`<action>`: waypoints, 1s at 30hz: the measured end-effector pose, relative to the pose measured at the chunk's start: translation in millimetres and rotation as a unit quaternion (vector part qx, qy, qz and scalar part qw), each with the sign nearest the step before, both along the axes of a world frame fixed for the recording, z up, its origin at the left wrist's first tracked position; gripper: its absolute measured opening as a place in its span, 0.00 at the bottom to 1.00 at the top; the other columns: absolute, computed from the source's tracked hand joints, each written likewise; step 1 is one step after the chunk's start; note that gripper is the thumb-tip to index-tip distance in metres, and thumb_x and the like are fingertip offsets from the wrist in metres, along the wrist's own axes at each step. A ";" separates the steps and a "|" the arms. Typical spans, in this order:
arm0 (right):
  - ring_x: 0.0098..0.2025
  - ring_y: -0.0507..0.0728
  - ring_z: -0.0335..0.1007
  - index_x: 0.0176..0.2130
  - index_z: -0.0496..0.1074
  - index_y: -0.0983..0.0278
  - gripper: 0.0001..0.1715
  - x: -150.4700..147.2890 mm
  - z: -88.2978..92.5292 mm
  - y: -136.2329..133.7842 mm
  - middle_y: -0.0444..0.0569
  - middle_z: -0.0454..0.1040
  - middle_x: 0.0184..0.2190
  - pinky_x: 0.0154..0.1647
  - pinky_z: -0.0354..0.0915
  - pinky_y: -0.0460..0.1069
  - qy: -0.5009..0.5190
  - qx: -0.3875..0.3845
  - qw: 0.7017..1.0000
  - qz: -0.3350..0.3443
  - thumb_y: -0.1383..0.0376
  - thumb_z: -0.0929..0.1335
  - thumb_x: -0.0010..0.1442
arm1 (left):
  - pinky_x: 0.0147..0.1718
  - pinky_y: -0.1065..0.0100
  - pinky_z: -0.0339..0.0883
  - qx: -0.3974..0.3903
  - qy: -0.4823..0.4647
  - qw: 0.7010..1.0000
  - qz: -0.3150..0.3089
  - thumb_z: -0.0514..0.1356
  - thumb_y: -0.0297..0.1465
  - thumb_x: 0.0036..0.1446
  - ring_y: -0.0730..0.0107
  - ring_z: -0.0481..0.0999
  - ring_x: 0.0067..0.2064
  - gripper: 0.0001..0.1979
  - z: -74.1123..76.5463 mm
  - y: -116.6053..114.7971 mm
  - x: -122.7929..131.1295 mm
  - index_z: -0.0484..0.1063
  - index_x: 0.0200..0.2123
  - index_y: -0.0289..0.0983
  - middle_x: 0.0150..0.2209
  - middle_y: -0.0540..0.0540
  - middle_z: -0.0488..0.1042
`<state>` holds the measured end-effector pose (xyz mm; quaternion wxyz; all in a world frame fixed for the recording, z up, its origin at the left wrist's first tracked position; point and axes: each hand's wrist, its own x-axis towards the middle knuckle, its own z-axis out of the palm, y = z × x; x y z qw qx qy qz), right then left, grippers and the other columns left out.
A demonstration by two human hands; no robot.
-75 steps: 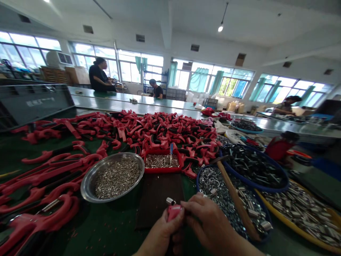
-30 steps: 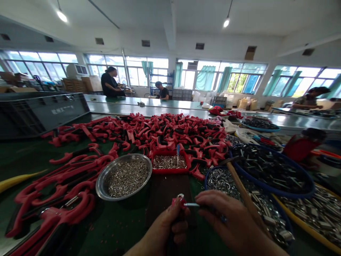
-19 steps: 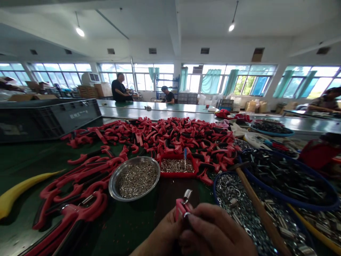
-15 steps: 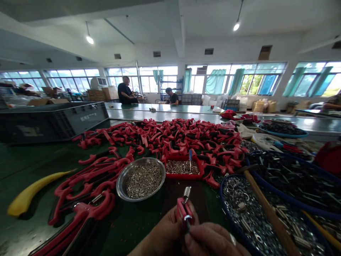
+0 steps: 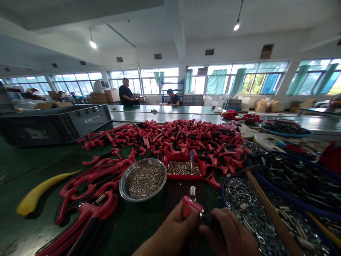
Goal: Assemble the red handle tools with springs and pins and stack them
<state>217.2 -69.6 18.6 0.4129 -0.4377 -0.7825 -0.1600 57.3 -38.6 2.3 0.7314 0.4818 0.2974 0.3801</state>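
Note:
My left hand (image 5: 174, 229) is closed around a small red plastic tool piece (image 5: 191, 207), gripping it at the bottom middle. A metal coil spring (image 5: 192, 192) stands up from the piece's far end. At its near right end there is a shiny metal collar (image 5: 201, 215). My right hand (image 5: 231, 229) pinches a dark knob-like part (image 5: 207, 218) against that collar; the fingers hide much of it. Just beyond my hands sit a metal bowl (image 5: 145, 179) of small metal pins and a red tray (image 5: 184, 168) of screws with a blue-handled screwdriver (image 5: 191, 159).
A heap of red-and-black handles (image 5: 165, 137) covers the table behind the bowl. On the left are a banana (image 5: 39, 192) and a grey crate (image 5: 61, 124). A hammer (image 5: 269, 206) lies across a blue basin of rings and springs on the right. Two people work farther back.
The red piece has turned from pointing away to lying sideways, its near end now toward the right. My right hand has shifted right with the dark part. The view has moved slightly.

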 end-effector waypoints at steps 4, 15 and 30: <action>0.22 0.54 0.70 0.28 0.68 0.63 0.25 1.2 -26.1 14.7 0.49 0.72 0.21 0.22 0.66 0.44 0.032 -0.144 0.989 -0.019 0.58 0.52 0.65 | 0.27 0.72 0.59 0.077 0.090 0.985 0.121 0.58 0.51 0.46 0.75 0.63 0.26 0.25 -15.3 -0.8 16.2 0.65 0.35 0.35 0.26 0.50 0.65; 0.27 0.56 0.72 0.36 0.69 0.64 0.21 1.2 -19.4 37.4 0.50 0.75 0.28 0.24 0.64 0.46 -0.066 -0.178 0.982 -0.018 0.59 0.53 0.64 | 0.20 0.74 0.55 -0.100 -0.013 0.982 0.158 0.62 0.54 0.36 0.79 0.59 0.18 0.29 -12.3 8.0 20.5 0.62 0.33 0.37 0.17 0.56 0.62; 0.28 0.57 0.72 0.35 0.69 0.62 0.23 2.2 0.1 28.6 0.50 0.74 0.27 0.25 0.64 0.47 -0.026 -0.233 0.972 -0.009 0.54 0.54 0.62 | 0.14 0.77 0.43 -0.183 -0.054 0.978 0.089 0.63 0.53 0.34 0.84 0.51 0.14 0.30 2.8 1.5 18.1 0.60 0.34 0.38 0.15 0.60 0.57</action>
